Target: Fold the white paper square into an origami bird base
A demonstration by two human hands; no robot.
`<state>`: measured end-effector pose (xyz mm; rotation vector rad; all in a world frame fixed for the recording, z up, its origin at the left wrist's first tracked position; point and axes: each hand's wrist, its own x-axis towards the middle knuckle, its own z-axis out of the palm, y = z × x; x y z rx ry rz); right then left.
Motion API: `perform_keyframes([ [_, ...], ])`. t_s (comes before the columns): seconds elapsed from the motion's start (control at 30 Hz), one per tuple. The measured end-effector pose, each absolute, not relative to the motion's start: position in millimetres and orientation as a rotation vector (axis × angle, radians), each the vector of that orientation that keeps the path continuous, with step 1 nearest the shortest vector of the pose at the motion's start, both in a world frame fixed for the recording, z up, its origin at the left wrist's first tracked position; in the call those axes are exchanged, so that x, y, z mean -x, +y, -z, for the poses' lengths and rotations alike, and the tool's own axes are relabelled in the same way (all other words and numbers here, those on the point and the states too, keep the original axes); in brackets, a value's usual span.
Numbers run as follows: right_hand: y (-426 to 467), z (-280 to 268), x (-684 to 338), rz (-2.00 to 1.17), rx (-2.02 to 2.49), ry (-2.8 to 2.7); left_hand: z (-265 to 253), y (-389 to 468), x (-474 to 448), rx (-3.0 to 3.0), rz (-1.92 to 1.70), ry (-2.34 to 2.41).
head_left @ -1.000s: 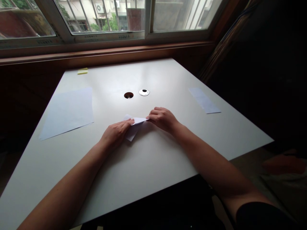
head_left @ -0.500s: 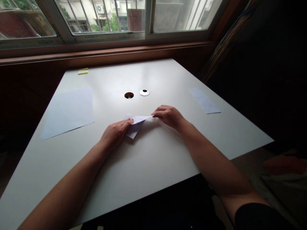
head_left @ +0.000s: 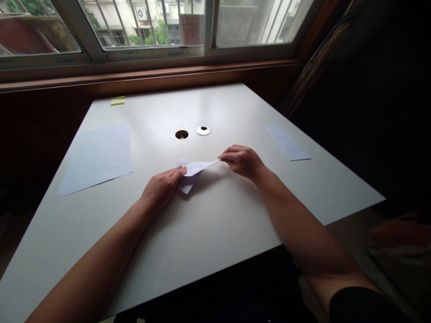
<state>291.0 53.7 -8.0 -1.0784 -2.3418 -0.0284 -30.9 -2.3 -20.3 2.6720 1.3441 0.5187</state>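
A folded white paper (head_left: 198, 168) lies in front of me near the middle of the table, with one lower flap slanting toward me. My left hand (head_left: 164, 185) holds its left part down, fingers together over the edge; the thumb is hidden. Between the thumb and fingers of my right hand (head_left: 243, 160) is the pointed right end of the paper, raised slightly off the table.
The white table (head_left: 215, 242) carries large paper sheets (head_left: 97, 157) at left, a narrow paper strip (head_left: 288, 142) at right and yellow sticky notes (head_left: 117, 101) at the back. Beyond my hands are a round cable hole (head_left: 182, 134) and its metal cover (head_left: 203, 130).
My right hand has moved slightly right and up, drawing the paper's pointed end with it, so more of the upper layer shows. My left hand has stayed almost still.
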Motion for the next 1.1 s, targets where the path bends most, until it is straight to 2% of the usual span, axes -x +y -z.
perform_keyframes([
  [0.2, 58, 11, -302, 0.013, 1.183, -2.19, 21, -2, 33, -2.699, -0.539, 1.384],
  [0.7, 50, 10, -272, -0.053, 0.919, -2.369, 22, -2, 30, -2.749, -0.608, 1.256],
  [0.97, 54, 18, -278, -0.321, 0.857, -2.177, 16, 0, 31, -2.633, -0.878, 1.206],
  [1.1, 58, 23, -283, -0.349, 0.877, -2.148, 13, -1, 33, -2.626, -0.9, 1.161],
])
